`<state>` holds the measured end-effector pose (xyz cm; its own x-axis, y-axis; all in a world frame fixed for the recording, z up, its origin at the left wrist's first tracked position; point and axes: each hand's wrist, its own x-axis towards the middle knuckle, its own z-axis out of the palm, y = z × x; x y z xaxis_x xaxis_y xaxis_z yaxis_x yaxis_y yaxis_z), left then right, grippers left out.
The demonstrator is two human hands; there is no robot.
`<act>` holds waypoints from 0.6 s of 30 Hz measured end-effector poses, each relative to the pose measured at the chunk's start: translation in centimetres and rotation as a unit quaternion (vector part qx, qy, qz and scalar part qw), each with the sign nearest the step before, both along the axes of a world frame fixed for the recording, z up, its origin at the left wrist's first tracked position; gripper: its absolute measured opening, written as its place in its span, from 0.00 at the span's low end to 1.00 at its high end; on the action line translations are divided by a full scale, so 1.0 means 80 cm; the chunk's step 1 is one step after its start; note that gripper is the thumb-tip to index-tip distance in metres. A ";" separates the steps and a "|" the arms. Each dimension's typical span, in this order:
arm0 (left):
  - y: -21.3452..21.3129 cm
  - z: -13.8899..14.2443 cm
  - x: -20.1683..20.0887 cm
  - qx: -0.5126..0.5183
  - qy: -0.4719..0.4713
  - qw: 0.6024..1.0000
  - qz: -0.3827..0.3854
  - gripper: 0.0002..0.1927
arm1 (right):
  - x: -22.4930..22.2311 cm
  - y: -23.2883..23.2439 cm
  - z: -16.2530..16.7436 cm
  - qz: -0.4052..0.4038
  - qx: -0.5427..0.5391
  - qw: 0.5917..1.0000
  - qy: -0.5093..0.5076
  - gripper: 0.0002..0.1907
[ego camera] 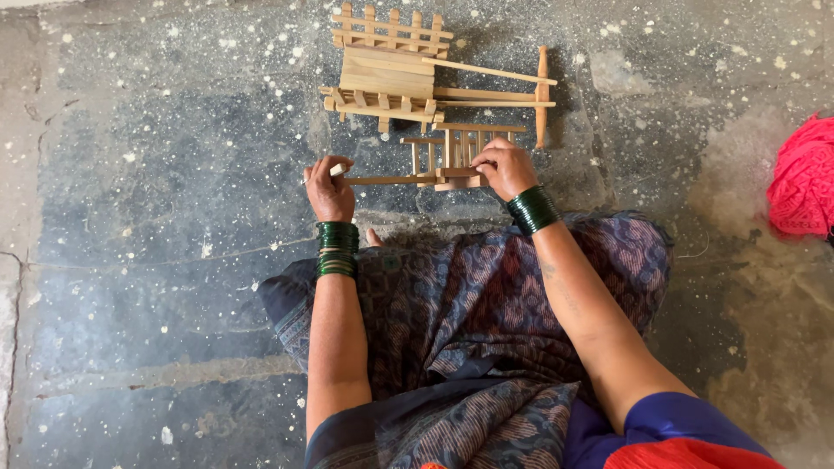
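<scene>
Head view, looking straight down at a speckled grey stone floor (156,174). Seated cross-legged, patterned dark skirt (469,304) spread over the knees, green bangles (337,249) on both wrists.

Left hand (330,189) closed in a pinch around the left end of a thin wooden stick (382,181), thumb and fingers curled tight, nothing else in its grasp. Right hand (506,168) curled down over the right side of a small slatted wooden panel (447,156), fingertips pressing on its near rail; whether gripping or only pressing, hard to tell. Stick lying level along the near edge of the panel, touching it, running from the left hand toward the right.

Just beyond the panel, farther off, a half-built wooden cart (391,82): flat bed, railed side standing at the far edge, two long shafts reaching right to a crossbar (542,95). Panel and cart near each other, seemingly not joined.

At the far right edge, a bundle of bright pink cloth (804,178), well apart from the work.

For doing this well, by judgement: keep the stick flush and parallel against the slat ends, hold the panel flat on the floor with steady downward pressure, and seat one end first before pressing along the length, gently, since such thin slats probably snap or shift easily.
</scene>
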<state>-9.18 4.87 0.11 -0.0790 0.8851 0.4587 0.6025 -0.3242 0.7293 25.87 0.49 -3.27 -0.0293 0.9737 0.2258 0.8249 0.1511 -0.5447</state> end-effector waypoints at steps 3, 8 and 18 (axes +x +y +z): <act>-0.001 0.001 -0.001 -0.010 0.010 1.000 -0.012 0.18 | 0.001 0.003 0.003 -0.009 0.022 1.000 0.005 0.03; -0.001 0.003 -0.003 -0.008 0.015 1.000 -0.026 0.19 | -0.001 0.031 0.021 -0.056 0.120 0.991 0.027 0.05; 0.003 -0.008 -0.004 -0.022 0.001 1.000 -0.008 0.19 | 0.013 0.009 0.011 0.000 -0.027 0.998 0.062 0.03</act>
<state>-9.50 5.15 -0.50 -0.0644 0.9051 0.4203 0.5990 -0.3018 0.7417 26.91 1.19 -2.35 -0.0055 0.9847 0.1740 0.7510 0.1190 -0.6495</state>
